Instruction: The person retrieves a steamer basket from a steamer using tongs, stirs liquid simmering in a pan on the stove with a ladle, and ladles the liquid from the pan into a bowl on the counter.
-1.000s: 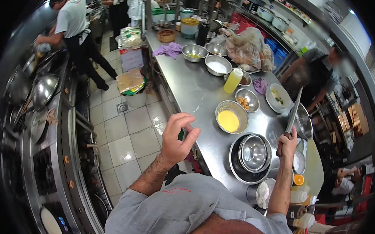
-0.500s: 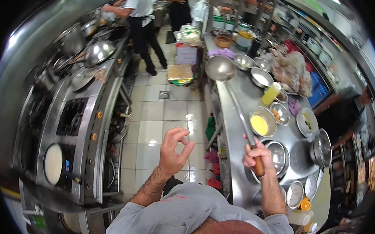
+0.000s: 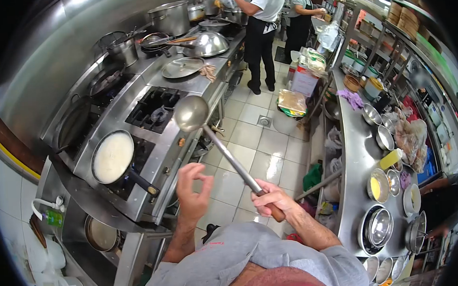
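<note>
A long steel ladle point(image 3: 231, 157) with a wooden handle end is gripped in my right hand point(image 3: 274, 198), in front of my body. Its round bowl point(image 3: 191, 114) hangs near the stove's front edge, beside an unlit-looking burner point(image 3: 157, 109). My left hand point(image 3: 194, 192) is raised with fingers loosely curved and nothing visible in it. Below and to the left of the ladle bowl, a frying pan point(image 3: 114, 157) holding a pale, whitish layer sits on the stove. The pan's black handle point(image 3: 143, 182) points toward my left hand, which is apart from it.
The steel stove point(image 3: 159, 198) runs along the left, with a flat lid point(image 3: 182, 67), a domed lid point(image 3: 208, 43) and pots behind. On the right, a steel counter point(image 3: 352, 178) carries several bowls and a squeeze bottle point(image 3: 390, 159). Two people stand farther down the tiled aisle.
My view and body have turned left toward the stove. My right hand has carried the ladle from over the counter across the aisle to the stove's edge. My left hand stays raised.
</note>
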Demonstrator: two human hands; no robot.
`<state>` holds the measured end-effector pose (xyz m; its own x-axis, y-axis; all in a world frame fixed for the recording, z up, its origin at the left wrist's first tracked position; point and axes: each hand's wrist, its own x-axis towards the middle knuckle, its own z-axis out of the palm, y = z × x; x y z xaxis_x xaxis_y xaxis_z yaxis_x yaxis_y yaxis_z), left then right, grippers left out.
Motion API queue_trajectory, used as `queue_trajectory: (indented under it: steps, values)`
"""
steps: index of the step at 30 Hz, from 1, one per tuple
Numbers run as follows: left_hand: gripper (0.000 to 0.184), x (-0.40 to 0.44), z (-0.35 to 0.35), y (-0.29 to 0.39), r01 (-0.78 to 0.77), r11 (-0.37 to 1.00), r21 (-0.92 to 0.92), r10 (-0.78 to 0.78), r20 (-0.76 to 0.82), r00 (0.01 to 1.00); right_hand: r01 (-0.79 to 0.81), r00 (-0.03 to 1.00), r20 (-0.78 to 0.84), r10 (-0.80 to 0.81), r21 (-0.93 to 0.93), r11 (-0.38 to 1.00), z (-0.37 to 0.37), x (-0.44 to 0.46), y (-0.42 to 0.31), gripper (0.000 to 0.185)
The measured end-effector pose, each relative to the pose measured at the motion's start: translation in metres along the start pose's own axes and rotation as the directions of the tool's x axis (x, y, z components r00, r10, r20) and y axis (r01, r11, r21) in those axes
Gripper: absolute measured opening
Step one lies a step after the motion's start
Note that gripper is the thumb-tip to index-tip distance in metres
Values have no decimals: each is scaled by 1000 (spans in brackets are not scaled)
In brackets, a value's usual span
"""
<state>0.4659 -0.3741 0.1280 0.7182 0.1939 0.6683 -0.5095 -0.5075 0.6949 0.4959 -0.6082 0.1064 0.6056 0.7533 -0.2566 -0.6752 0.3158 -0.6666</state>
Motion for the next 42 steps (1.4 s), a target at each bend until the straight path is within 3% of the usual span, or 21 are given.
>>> queue_trajectory:
  steps: [3, 4, 6, 8, 10, 12, 16, 20, 24, 26, 27, 28, 30, 31, 32, 34, 35, 37, 39, 42]
  values:
    - [28, 7, -58, -43, 14, 977, 212, 5, -90, 996, -19, 994, 99, 39, -197, 980, 27, 68, 12, 62]
    - [28, 8, -73, -47, 13, 975, 220, 6, -87, 996, -18, 994, 106, 39, -191, 981, 37, 86, 16, 62]
    - [27, 13, -102, -51, 87, 986, 140, -57, -208, 976, -15, 988, 138, 68, -352, 936, 57, 122, 20, 65]
    - [25, 16, -129, -62, 63, 972, 228, -1, -263, 965, -37, 986, 137, 94, -374, 927, 74, 151, 21, 66]
    - [25, 12, -157, -83, 38, 910, 413, 115, -339, 934, 28, 981, 175, 87, -567, 823, 77, 180, 26, 63]
    - [22, 7, -169, -86, 125, 973, 194, 7, -569, 823, 47, 980, 168, 104, -709, 703, 84, 201, 22, 63]
    - [21, -8, -198, -95, 116, 945, 305, 147, -713, 685, -4, 981, 94, 167, -862, 507, 96, 237, 7, 63]
    - [19, -20, -211, -91, 259, 885, 388, 160, -774, 613, 100, 973, 173, 152, -911, 400, 89, 277, 6, 59]
    - [20, -33, -213, -97, 387, 823, 415, 105, -782, 615, 116, 966, 173, 191, -954, 275, 85, 307, 6, 63]
    - [20, -38, -213, -103, 408, 793, 454, 85, -744, 663, 162, 975, 175, 135, -982, 100, 90, 320, 7, 63]
    - [20, -37, -215, -102, 402, 776, 487, 113, -733, 670, 66, 982, 67, 176, -998, 11, 108, 318, 1, 64]
    - [20, -37, -217, -99, 406, 771, 491, 116, -735, 667, 73, 980, 74, 183, -997, 11, 106, 327, 7, 64]
    - [18, -37, -223, -94, 442, 668, 599, 197, -715, 671, 261, 963, 258, 82, -965, -27, 89, 353, 27, 63]
    - [17, -38, -226, -93, 469, 666, 580, 196, -743, 640, 269, 957, 276, 83, -959, 87, 85, 365, 38, 61]
    - [17, -40, -229, -93, 464, 666, 584, 200, -740, 643, 272, 957, 279, 78, -958, 89, 92, 367, 43, 61]
    - [18, -45, -237, -94, 495, 652, 574, 199, -760, 618, 28, 960, 150, 235, -889, 457, 106, 372, 55, 53]
    - [19, -48, -240, -97, 502, 652, 569, 180, -759, 626, 31, 960, 154, 232, -888, 459, 114, 371, 60, 53]
    - [19, -49, -240, -102, 503, 632, 589, 167, -737, 654, -213, 914, 116, 388, -677, 705, 133, 364, 64, 54]
    - [20, -52, -243, -108, 503, 572, 647, 138, -681, 719, -249, 898, 137, 418, -625, 739, 145, 358, 68, 51]
    - [20, -49, -243, -108, 523, 644, 558, 119, -749, 652, -345, 858, 157, 489, -530, 775, 151, 354, 72, 37]
